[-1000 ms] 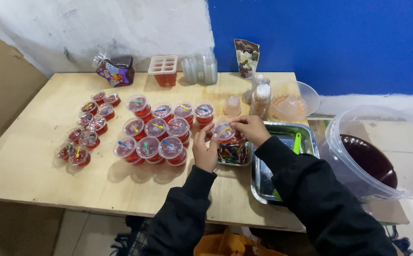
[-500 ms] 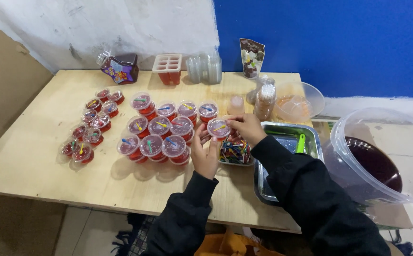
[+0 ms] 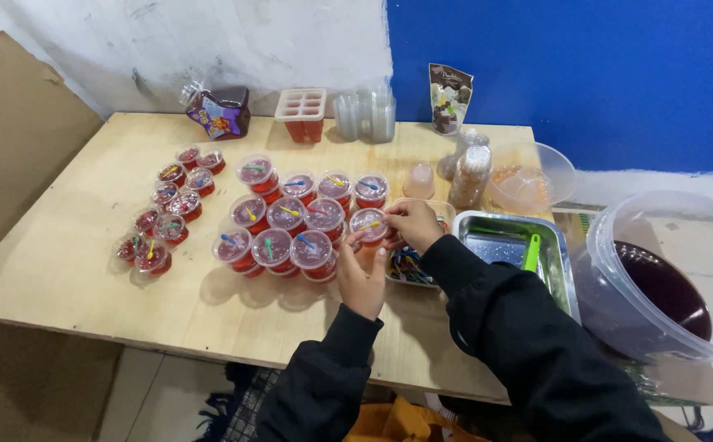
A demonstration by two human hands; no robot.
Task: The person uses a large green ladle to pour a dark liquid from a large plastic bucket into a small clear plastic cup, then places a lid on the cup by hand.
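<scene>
Plywood forms the top of the desk (image 3: 86,270), which stands against a white wall on the left and a blue wall on the right, with brown cardboard along its left edge.

Both hands work at the right end of the main cluster of lidded red jelly cups (image 3: 291,221). The left hand (image 3: 362,278) rests palm down on the desk, fingers loosely extended, its fingertips touching the near side of one lidded jelly cup (image 3: 368,223). The right hand (image 3: 414,225) is curled, its fingertips pinched at the rim of that same cup; whether it holds something small cannot be told. This cup stands at the right end of the middle row, just beside a shallow tray of coloured small spoons (image 3: 409,266), which the right wrist partly covers.

A second group of smaller jelly cups (image 3: 168,205) sits well apart to the left, near the left edge. Bare desk lies open along the whole near edge and at the far left corner.

Along the back edge stand a star-shaped bottle (image 3: 219,115), a red ice-lolly mould (image 3: 301,115), stacked clear cups (image 3: 364,116) and a brown pouch (image 3: 449,98). A metal tray (image 3: 561,245) holding a green utensil (image 3: 531,252) occupies the right edge, and a clear bucket (image 3: 618,237) with dark red liquid stands beyond it.
</scene>
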